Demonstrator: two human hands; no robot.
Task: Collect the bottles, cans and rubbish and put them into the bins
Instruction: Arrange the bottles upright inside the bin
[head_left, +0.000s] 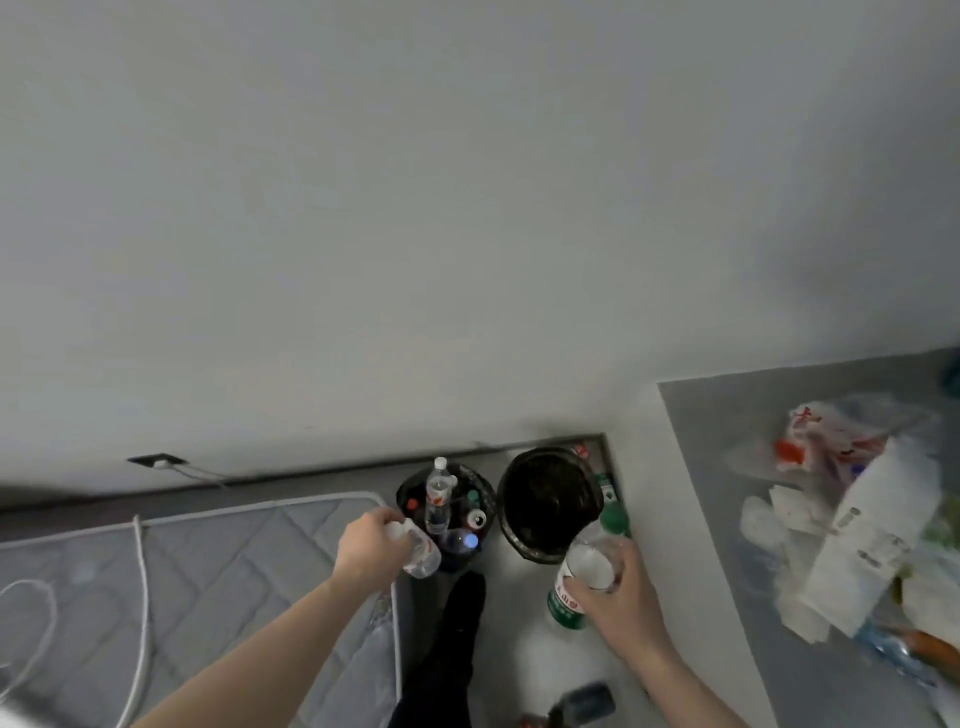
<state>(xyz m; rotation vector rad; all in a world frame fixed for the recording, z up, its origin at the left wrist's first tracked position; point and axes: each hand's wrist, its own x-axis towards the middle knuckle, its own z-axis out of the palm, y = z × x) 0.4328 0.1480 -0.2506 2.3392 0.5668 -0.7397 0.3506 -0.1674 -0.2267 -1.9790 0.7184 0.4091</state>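
Left grip (370, 545): fingers curled round a crumpled clear bottle (418, 552), held at the near rim of the left bin (405, 493); we judge it is poised there so it can drop in among what the bin already holds. That bin carries 1 tall upright water bottle (439, 496), 1 can (476, 518) showing its top, and several coloured caps; it looks close to full, so the crumpled bottle may sit on top rather than sink. Right grip (618, 597): fingers wrapped round the middle of a green-labelled bottle (576, 582), tilted with its green cap (614, 517) pointing towards the right bin (550, 504); the cap lies just beside that bin's near-right rim. The right bin is lined in black and we see nothing inside it, though its depth is dark. We read the 2 bins side by side against the wall as a sorting pair, but we cannot tell the rule. Further out: a bare mattress (208, 561) lies to the left with a white cable (140, 597) across it; to the right a grey counter (727, 467) bears plastic bags (826, 441), tissues and a white carton (872, 540), rubbish we judge not yet collected. Dark objects on the floor (587, 701) at the bottom edge are too blurred to name.
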